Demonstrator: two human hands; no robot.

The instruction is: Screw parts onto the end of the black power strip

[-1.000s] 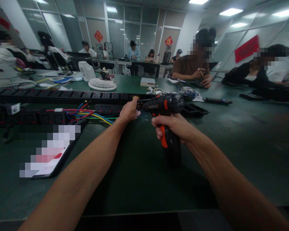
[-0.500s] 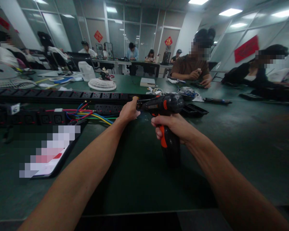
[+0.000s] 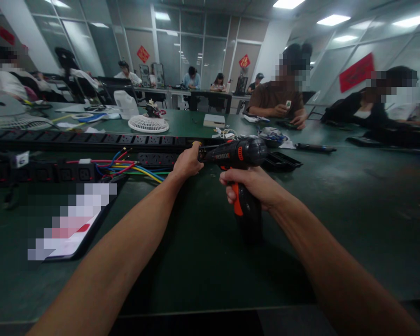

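My right hand (image 3: 247, 184) is wrapped round the grip of a black and orange cordless drill (image 3: 227, 153), pointed left and away from me. Its front end meets the near end of a black power strip (image 3: 157, 159). My left hand (image 3: 188, 161) is closed round that same end, and its fingers hide the spot where the drill's tip comes in. Red, yellow, blue and green wires (image 3: 140, 170) run out by my left wrist. Behind both hands a longer black power strip (image 3: 126, 139) lies across the table.
A phone (image 3: 77, 228) lies at left, before a socket block (image 3: 77, 171). Right of the drill are a black tray (image 3: 283, 161) and a black pen-shaped tool (image 3: 315, 148). Farther back stand a white fan grille (image 3: 149, 124) and a white jug (image 3: 126, 105). Several people sit around.
My hands and the drill hold nearly the same position. Across the table, a person in a brown shirt has turned a small white piece, so a green mark shows on it.
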